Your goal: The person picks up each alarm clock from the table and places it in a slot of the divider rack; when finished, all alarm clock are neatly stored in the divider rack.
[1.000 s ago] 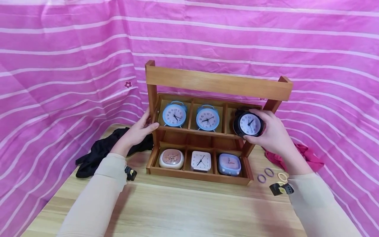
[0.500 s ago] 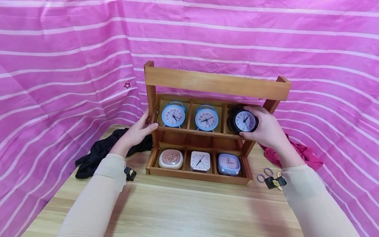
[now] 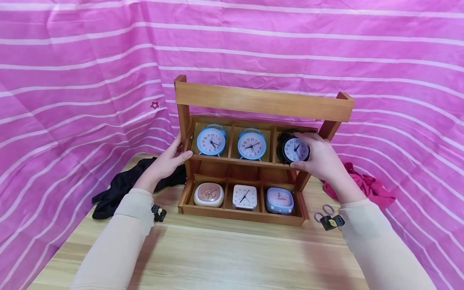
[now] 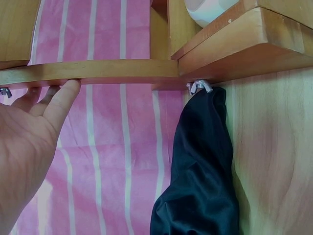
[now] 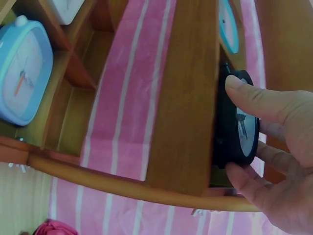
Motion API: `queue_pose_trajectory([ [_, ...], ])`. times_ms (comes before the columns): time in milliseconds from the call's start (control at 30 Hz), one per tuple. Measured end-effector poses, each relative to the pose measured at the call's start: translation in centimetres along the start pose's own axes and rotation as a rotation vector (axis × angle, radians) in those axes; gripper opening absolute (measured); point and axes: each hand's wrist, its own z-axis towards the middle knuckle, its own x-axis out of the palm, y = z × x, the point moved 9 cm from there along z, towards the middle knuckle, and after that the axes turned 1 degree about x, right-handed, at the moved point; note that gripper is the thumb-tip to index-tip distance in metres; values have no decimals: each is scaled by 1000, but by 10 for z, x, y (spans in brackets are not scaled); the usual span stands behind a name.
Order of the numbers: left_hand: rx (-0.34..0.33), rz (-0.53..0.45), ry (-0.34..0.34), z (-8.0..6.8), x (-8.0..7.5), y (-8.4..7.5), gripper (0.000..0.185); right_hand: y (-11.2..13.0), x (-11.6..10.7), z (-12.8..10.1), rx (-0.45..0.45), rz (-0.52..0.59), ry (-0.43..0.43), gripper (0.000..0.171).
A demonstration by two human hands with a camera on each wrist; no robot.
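In the head view a wooden two-tier rack (image 3: 264,96) stands on the table. My left hand (image 3: 167,162) rests against its left side, thumb at the front; the left wrist view shows straight fingers (image 4: 62,103) touching the side post. My right hand (image 3: 320,157) pinches a round black alarm clock (image 3: 296,149) in the upper right compartment. In the right wrist view the clock (image 5: 248,134) sits between thumb and fingers, its back hidden inside the compartment. Beside it, a blue twin clock (image 3: 251,146) and another blue clock (image 3: 211,141) occupy the other upper compartments.
A cream-rimmed clock (image 3: 209,195), a white square clock (image 3: 244,196) and a blue-violet clock (image 3: 280,200) fill the lower row. Black cloth (image 3: 125,183) lies left, red cloth (image 3: 369,189) right. Purple rings (image 3: 328,209) lie near my right wrist. Pink striped fabric (image 3: 253,40) hangs behind.
My right hand has moved left, bringing the black alarm clock further into the upper right compartment. The left hand stays at the rack's side.
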Motion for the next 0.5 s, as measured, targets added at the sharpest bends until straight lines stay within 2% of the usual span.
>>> queue_pose_trajectory([
  [100, 1, 3, -3, 0, -1, 1, 86, -2, 7, 3, 21, -13, 40, 85],
  [200, -2, -3, -3, -1, -1, 3, 86, -6, 13, 7, 59, 6, 61, 77],
  [333, -2, 2, -1, -1, -1, 3, 86, -11, 16, 9, 102, 40, 47, 66],
  [500, 23, 36, 0, 1, -2, 2, 86, -11, 16, 9, 101, 29, 26, 66],
])
